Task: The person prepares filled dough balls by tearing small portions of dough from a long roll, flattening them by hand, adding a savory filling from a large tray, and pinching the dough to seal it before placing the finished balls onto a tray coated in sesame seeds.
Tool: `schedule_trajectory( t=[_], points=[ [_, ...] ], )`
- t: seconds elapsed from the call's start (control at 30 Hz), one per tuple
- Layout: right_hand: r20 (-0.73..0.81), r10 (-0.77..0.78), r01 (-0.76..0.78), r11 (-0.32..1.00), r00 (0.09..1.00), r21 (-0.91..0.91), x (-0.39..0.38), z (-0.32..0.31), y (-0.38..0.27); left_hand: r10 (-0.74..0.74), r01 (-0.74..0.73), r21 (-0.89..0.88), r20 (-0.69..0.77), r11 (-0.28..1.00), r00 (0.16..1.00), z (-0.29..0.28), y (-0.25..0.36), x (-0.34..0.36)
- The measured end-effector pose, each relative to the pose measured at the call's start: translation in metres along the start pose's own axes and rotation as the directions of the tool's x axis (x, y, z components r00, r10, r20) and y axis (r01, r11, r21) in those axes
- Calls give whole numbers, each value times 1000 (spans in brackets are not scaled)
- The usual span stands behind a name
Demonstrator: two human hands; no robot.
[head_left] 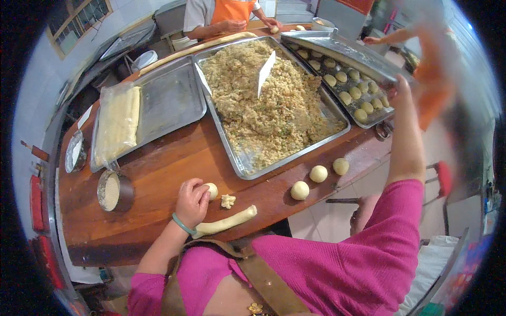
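My left hand, a green bangle at its wrist, rests on the wooden table with its fingers curled round a pale dough ball. Beside it lie a small torn lump of dough and a thick dough rope. My right hand is stretched out to the far right, gripping the near corner of a metal tray. That tray is tilted over a dark tray of round dough pieces and hides part of them. Several finished-looking balls, one of them a smooth dough ball, sit near the table's front edge.
A big tray heaped with crumbly filling and a white scraper fills the middle. Left of it stand a tray with plastic-covered dough and a tin of pale grains. Across the table works a person in an orange apron.
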State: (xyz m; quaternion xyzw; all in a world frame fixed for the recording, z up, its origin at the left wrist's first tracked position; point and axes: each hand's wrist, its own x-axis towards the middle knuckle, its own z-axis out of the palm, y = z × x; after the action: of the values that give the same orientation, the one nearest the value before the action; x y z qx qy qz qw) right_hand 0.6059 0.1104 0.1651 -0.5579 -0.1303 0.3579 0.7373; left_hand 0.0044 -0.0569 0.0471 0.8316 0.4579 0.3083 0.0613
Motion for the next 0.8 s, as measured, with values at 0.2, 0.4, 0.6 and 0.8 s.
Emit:
schedule_trajectory(
  t=[0.2, 0.4, 0.6, 0.8],
  points=[
    [171, -102, 117, 990, 980, -81, -28, 38, -88, 118, -118, 13, 5, 993, 993, 4, 5, 11],
    [173, -149, 148, 989, 974, 15, -72, 57, -118, 138, -139, -19, -26, 990, 990, 3, 6, 10],
    [465, -493, 643, 725, 735, -247, -53, 1, -104, 186, -189, -30, -77, 982, 979, -2, 4, 10],
    [391, -553, 646, 747, 736, -157, -171, -69, -90, 20, -28, -153, -55, 988, 998, -2, -6, 6]
  ],
)
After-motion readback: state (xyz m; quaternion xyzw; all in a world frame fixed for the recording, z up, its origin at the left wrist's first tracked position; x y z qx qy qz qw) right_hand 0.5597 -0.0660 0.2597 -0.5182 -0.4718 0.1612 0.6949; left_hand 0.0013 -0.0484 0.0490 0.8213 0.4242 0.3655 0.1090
